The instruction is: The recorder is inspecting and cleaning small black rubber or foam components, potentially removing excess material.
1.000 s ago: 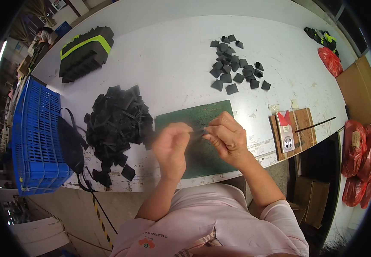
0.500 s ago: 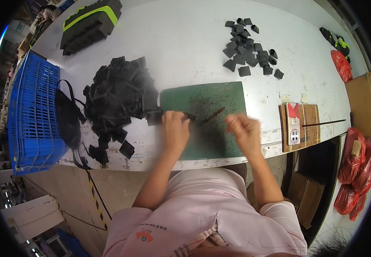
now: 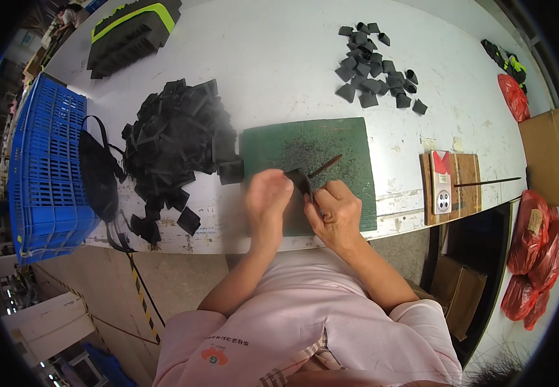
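Note:
A small black piece of sheet material (image 3: 300, 181) is held over the green cutting mat (image 3: 344, 138), bent between my hands. The fingers of my right hand (image 3: 335, 213) are closed on its lower right end. My left hand (image 3: 268, 197) is at the piece's left side, smeared by motion, so its grip is unclear. Just past the piece, a dark narrow pointed tool (image 3: 326, 166) slants up over the mat; its lower end is hidden. Left of the mat lies a big heap of flat black pieces (image 3: 179, 132), one touching the mat's edge.
Rolled black pieces (image 3: 370, 68) lie scattered farther back. Stacked black strips with a yellow-green band (image 3: 131, 39) stand at the far left. A blue crate (image 3: 50, 174) and a black strapped item (image 3: 101, 174) flank the heap. At right are a wooden board (image 3: 467, 187) and red bags (image 3: 530, 258).
My right hand has moved left to the black piece and closed on it. The piece has shifted rightward from my left hand's fingertips and now bends between both hands.

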Demonstrator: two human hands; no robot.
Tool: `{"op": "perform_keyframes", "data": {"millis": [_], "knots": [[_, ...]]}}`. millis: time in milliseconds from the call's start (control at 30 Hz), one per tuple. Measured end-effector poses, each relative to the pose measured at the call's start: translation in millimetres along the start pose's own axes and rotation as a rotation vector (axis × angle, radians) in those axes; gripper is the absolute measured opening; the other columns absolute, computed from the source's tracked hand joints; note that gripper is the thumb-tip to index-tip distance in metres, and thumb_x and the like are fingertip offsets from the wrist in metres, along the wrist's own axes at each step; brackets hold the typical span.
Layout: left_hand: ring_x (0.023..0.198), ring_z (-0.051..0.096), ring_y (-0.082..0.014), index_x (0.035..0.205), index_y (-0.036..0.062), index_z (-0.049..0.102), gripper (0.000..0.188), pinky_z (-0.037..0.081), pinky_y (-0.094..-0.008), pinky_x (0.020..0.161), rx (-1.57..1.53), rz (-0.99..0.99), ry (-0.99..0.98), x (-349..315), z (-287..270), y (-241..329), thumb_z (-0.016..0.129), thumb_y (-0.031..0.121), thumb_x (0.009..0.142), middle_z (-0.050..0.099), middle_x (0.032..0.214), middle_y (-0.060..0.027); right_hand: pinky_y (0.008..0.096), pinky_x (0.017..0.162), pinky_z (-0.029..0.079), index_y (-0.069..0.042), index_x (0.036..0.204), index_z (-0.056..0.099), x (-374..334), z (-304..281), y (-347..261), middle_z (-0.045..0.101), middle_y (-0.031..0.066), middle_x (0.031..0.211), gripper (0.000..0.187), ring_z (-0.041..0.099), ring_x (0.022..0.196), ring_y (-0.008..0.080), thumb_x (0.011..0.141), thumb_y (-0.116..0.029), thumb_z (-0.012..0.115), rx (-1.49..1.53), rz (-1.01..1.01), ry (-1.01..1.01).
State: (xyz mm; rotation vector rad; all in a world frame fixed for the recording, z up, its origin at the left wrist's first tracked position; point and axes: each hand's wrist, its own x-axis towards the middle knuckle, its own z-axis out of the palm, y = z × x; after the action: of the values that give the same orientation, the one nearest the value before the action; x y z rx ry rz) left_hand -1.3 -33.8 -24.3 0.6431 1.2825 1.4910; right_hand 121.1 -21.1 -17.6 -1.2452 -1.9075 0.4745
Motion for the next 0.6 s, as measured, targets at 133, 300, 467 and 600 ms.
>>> {"op": "perform_keyframes", "data": {"millis": [133, 300, 467, 600], "knots": [[0.066, 0.049, -0.0071, 0.088, 0.0028, 0.054, 0.019, 0.040, -0.0197, 0.058, 0.037, -0.024, -0.077, 0, -4, 8, 0.063, 0.013, 0.076, 0.053, 0.077, -0.0006, 0.0322, 0.043, 0.037, -0.006, 0.058, 0.050, 1, -5, -4, 0.041, 0.0052, 0.057, 0.015, 0.045, 0.053, 0.0212, 0.052, -0.006, 0.064, -0.197, -0.182, 0.002], [0.060, 0.051, -0.0076, 0.078, 0.0008, 0.056, 0.011, 0.041, -0.0201, 0.053, 0.107, -0.115, -0.110, 6, -6, 9, 0.059, 0.011, 0.077, 0.056, 0.068, -0.0012, 0.0314, 0.043, 0.038, -0.005, 0.060, 0.050, 0, -3, -2, 0.041, 0.0055, 0.058, 0.016, 0.045, 0.053, 0.0210, 0.052, -0.006, 0.064, -0.279, -0.296, 0.001], [0.054, 0.052, -0.0068, 0.076, -0.0011, 0.059, 0.005, 0.042, -0.0186, 0.049, 0.173, -0.128, -0.167, 7, -12, 7, 0.061, 0.003, 0.076, 0.058, 0.066, -0.0035, 0.0333, 0.048, 0.042, -0.001, 0.073, 0.058, 3, -17, -9, 0.051, 0.0093, 0.066, 0.020, 0.050, 0.059, 0.0236, 0.064, -0.013, 0.070, -0.179, -0.103, -0.205], [0.060, 0.055, -0.0079, 0.080, -0.0027, 0.061, 0.006, 0.044, -0.0192, 0.052, 0.211, -0.083, -0.377, 7, -12, 13, 0.059, 0.002, 0.079, 0.061, 0.070, -0.0059, 0.0295, 0.051, 0.044, 0.001, 0.080, 0.059, 6, -21, -12, 0.054, 0.0101, 0.072, 0.021, 0.055, 0.066, 0.0223, 0.067, -0.012, 0.070, 0.074, 0.026, -0.022]]}}
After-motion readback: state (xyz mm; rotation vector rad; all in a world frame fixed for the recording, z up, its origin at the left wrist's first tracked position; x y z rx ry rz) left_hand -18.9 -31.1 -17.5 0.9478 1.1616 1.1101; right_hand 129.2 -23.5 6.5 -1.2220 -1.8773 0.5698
